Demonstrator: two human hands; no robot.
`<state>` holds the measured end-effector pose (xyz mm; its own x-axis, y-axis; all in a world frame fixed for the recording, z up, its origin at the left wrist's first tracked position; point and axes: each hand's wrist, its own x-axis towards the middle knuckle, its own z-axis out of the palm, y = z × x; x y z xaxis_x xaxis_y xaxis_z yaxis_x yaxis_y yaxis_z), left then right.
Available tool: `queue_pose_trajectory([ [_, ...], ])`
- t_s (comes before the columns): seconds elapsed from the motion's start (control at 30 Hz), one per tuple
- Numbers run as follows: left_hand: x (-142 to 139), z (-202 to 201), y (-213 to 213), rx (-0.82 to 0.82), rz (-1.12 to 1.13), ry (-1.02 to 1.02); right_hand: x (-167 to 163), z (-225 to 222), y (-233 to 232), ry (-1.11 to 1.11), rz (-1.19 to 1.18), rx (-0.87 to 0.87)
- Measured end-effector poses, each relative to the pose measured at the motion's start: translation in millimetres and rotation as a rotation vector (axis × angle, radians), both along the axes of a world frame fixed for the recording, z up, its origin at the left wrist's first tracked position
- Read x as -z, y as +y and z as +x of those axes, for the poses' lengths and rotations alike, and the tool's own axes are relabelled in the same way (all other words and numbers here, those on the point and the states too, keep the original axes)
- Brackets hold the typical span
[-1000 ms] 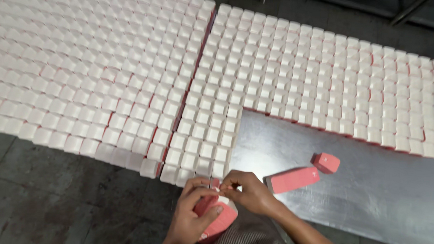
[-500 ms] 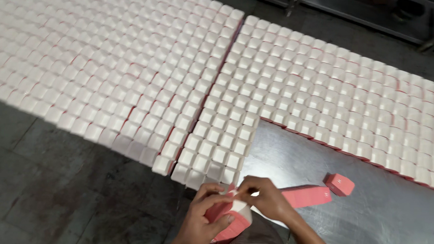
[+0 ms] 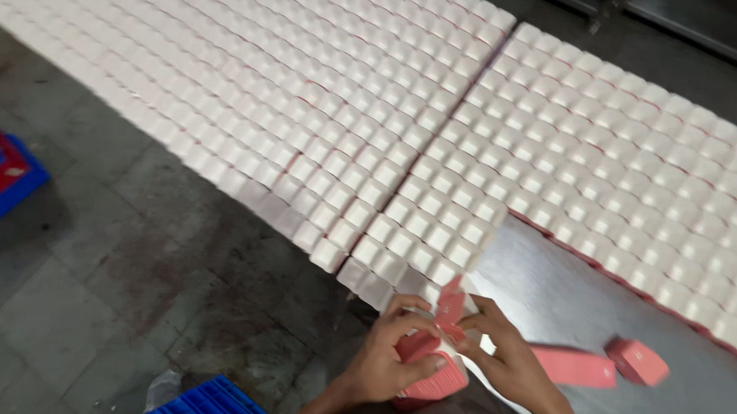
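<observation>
Hands (image 3: pixel 379 358) (image 3: pixel 506 355) fold 1 pink carton (image 3: pixel 434 372) | 2 cartons (image 3: pixel 577 367) (image 3: pixel 637 361) nearby, approx.

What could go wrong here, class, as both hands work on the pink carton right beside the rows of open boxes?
1. The left hand and right hand work close against the nearest boxes; a nudge could knock that row out of line.
2. The carton is held by its sides with its flaps up; a tight grip might crease it.
3. The flat cartons on the sheet lie loose and could slide.
</observation>
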<state>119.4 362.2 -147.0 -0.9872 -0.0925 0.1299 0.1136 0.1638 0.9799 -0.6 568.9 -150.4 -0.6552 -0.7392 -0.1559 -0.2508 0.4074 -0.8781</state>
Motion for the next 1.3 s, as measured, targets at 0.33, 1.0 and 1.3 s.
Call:
queue_pose_trajectory([
  [0.33,9.2,-6.0,8.3,0.061,0.041,-0.078,-9.4,-22.4,21.6,-0.284,-0.011,0.138],
  [1.0,19.0,-20.5,25.3,0.070,0.064,-0.312,158.1,-183.9,10.9,0.577,0.594,0.050],
  [1.3,19.7,-12.2,23.6,0.026,0.069,-0.275,86.2,-122.7,13.6,0.378,0.376,0.133],
])
